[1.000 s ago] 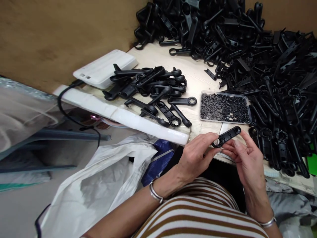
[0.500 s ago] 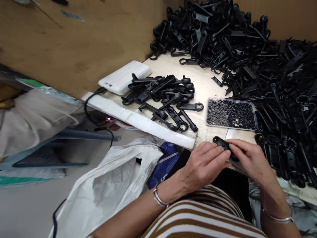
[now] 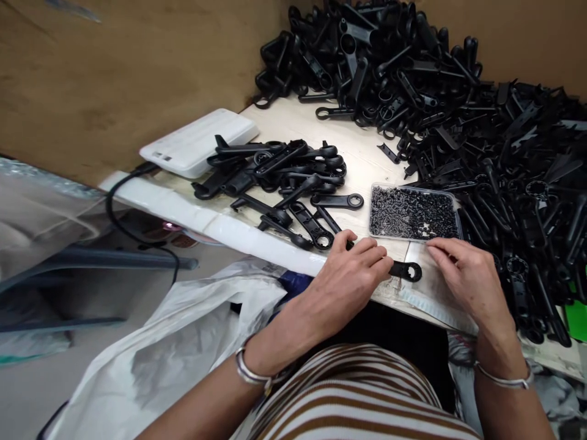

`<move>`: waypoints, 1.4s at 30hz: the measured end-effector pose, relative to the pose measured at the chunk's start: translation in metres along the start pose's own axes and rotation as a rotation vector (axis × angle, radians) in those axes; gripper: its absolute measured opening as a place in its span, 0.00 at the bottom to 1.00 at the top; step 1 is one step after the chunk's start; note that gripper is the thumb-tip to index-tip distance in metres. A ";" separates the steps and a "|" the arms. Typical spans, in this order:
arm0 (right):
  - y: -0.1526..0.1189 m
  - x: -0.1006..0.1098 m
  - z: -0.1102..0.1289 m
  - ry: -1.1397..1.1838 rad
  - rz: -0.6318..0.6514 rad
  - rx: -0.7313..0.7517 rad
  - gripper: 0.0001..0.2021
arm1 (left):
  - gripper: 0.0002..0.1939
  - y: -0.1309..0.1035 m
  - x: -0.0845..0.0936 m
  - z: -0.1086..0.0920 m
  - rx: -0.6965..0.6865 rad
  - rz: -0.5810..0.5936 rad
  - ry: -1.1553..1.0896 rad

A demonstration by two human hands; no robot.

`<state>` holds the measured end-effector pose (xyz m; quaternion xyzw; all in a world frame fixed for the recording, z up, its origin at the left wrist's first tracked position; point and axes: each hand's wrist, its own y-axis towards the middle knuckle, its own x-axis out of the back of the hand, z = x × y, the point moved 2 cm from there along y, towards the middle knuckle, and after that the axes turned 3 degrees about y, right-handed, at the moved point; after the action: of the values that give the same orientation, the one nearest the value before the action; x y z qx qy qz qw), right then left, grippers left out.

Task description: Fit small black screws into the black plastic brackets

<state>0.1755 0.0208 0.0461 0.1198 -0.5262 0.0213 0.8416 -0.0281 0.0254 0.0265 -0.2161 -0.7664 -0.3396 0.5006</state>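
My left hand (image 3: 355,269) is closed over a black plastic arm part (image 3: 407,271), whose ring-shaped end sticks out to the right past my fingers. The rest of that part is hidden under the hand. At the front right corner of a clear tray (image 3: 387,237) is my right hand (image 3: 472,278), thumb and forefinger drawn together. Anything between those fingertips is too small to make out. Tiny dark pieces (image 3: 408,211), some grey and some black, fill the tray. Just left of my left hand lies a small heap of similar black arms (image 3: 293,168).
A large pile of black plastic parts (image 3: 367,67) covers the back and right of the table. A white box (image 3: 197,143) with a black cable (image 3: 112,205) stands at the left. White padding (image 3: 220,229) lines the table edge, above a white bag (image 3: 183,342).
My hands have moved apart. The left has gone left with the black arm part, while the right has let go of it and risen to the tray's front edge. The view has shifted right.
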 end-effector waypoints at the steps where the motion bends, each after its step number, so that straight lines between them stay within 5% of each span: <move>1: 0.006 0.002 -0.002 -0.041 -0.005 -0.019 0.10 | 0.08 0.002 0.003 0.004 -0.003 0.008 -0.025; 8: 0.052 -0.010 -0.001 -0.384 0.169 -0.063 0.11 | 0.13 0.037 0.021 0.032 0.006 0.031 0.043; 14: 0.060 -0.015 -0.005 -0.436 0.213 -0.063 0.10 | 0.14 0.073 0.006 0.043 -0.096 0.099 0.071; 19: 0.050 -0.004 -0.007 -0.197 0.075 -0.017 0.06 | 0.15 0.088 -0.009 0.040 -0.184 0.152 0.130; 24: 0.033 0.004 -0.010 0.120 -0.070 -0.025 0.04 | 0.15 0.093 -0.005 0.040 -0.137 0.260 0.063; 31: 0.019 -0.008 -0.012 0.607 -0.108 -0.258 0.05 | 0.12 0.089 0.002 0.049 0.042 0.116 -0.236; 42: 0.017 -0.010 0.006 0.956 -0.129 -0.344 0.09 | 0.04 0.069 0.014 0.046 0.324 -0.117 -0.739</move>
<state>0.1627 0.0367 0.0425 -0.0115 -0.0698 -0.0653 0.9954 -0.0162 0.1058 0.0478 -0.1981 -0.9492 -0.1419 0.1990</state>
